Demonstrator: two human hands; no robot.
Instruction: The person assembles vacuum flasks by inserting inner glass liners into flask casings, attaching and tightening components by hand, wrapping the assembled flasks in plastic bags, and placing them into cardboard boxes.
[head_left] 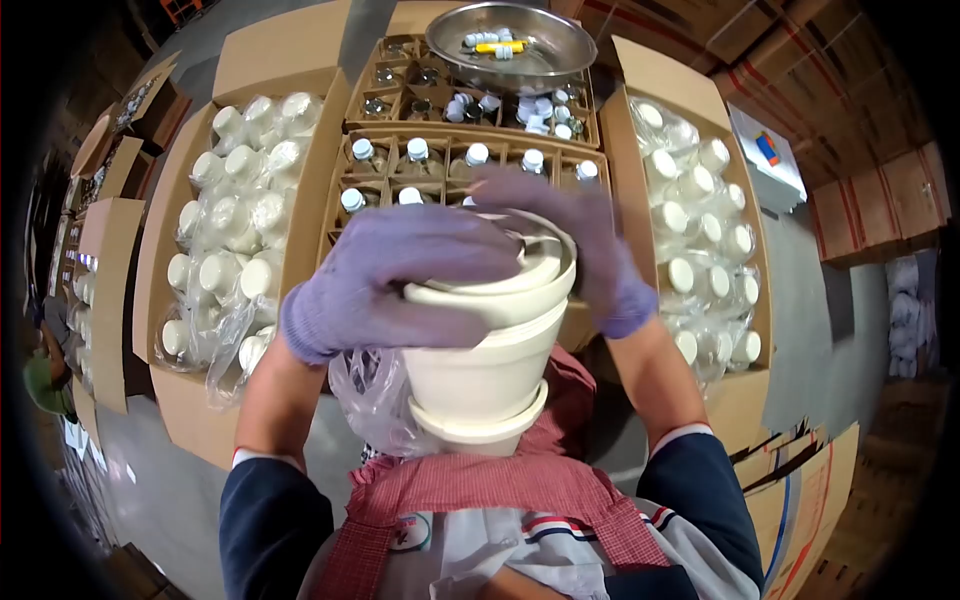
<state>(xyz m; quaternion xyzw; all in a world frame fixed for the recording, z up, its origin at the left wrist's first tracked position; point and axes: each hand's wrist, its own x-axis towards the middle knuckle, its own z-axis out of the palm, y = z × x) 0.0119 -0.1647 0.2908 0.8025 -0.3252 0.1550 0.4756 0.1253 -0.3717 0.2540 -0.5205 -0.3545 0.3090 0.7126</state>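
A stack of cream-coloured pots with wide rims (480, 370) stands upright before my apron, a saucer-like rim near its base. My left hand (415, 265), in a purple knit glove, is closed around the left side of the upper rim. At the far right side of the top rim is my right hand (575, 235), gloved alike. Motion smears its fingers, so their grip is unclear. A clear plastic bag (375, 400) hangs just left of the stack.
Cartons of plastic-wrapped cream containers flank me on the left (230, 215) and right (700, 220). Ahead, a divided carton (385, 160) holds white-capped bottles. A metal bowl (450, 60) with small items rests on another carton. At far left, a person (45, 375) is partly visible.
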